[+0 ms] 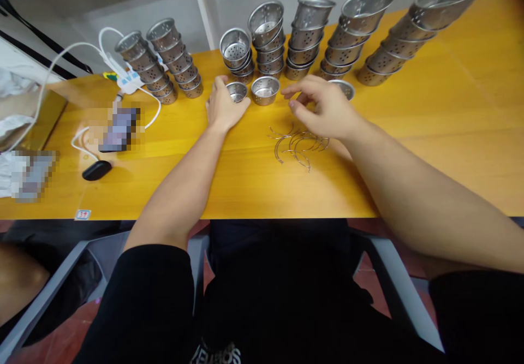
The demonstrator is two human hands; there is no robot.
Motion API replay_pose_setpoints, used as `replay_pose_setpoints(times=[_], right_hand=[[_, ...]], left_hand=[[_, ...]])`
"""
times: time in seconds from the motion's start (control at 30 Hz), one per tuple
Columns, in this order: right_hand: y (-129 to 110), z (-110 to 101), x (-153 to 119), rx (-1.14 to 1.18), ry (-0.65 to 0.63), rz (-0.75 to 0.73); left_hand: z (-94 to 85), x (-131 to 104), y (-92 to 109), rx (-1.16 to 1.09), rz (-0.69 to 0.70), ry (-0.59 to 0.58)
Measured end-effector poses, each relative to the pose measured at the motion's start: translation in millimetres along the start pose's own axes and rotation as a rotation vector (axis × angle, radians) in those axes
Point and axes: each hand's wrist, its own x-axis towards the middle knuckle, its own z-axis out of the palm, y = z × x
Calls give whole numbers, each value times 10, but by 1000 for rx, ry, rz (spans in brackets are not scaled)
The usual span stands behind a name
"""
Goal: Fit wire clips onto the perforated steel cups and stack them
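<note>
Toward back edge of surface (245,189), L hand (223,105) grips metal cup (237,92); R hand (327,105), loosely open, prob. empty, could topple nearby stack (305,39) if knuckles snag.

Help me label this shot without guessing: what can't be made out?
In the head view:
Front left cup: left side behind the left hand.
Front right cup: left part behind the right hand.
Phone screen: pixelated.
Shirt lettering: cut off by the bottom edge.
</note>
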Motion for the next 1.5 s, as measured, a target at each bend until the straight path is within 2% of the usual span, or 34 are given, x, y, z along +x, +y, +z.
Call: replay_pose_setpoints(times=[0.23, 0.37, 0.47, 0.57, 0.67, 0.8, 0.97, 1.07, 1.3, 1.5], right_hand=[[80, 39, -6, -22, 14, -9], [105, 10, 10, -14, 0, -71], [107, -48, 15, -45, -155, -148], [141, -87, 1, -97, -345, -223], [196, -84, -17, -129, -400, -232], [210, -77, -11, -122, -431, -236], [159, -93, 7, -144, -435, -245], [140, -87, -1, -169, -425, -235], [124, -123, -14, -149, -430, -195], [179, -142, -5, -200, -457, -215]], left_hand=[[-76, -156, 145, 72, 105, 50], [29, -90, 88, -6, 276, 12], [220, 60, -56, -110, 406, -84], [388, 156, -163, -144, 456, -132], [459, 146, -166, -191, 494, -147], [404, 44, -31, -224, 521, -158], [187, -139, 217, -200, 624, -166], [115, -225, 317, -188, 640, -147], [226, -254, 340, -198, 652, -181], [221, -287, 309, -156, 652, -184]])
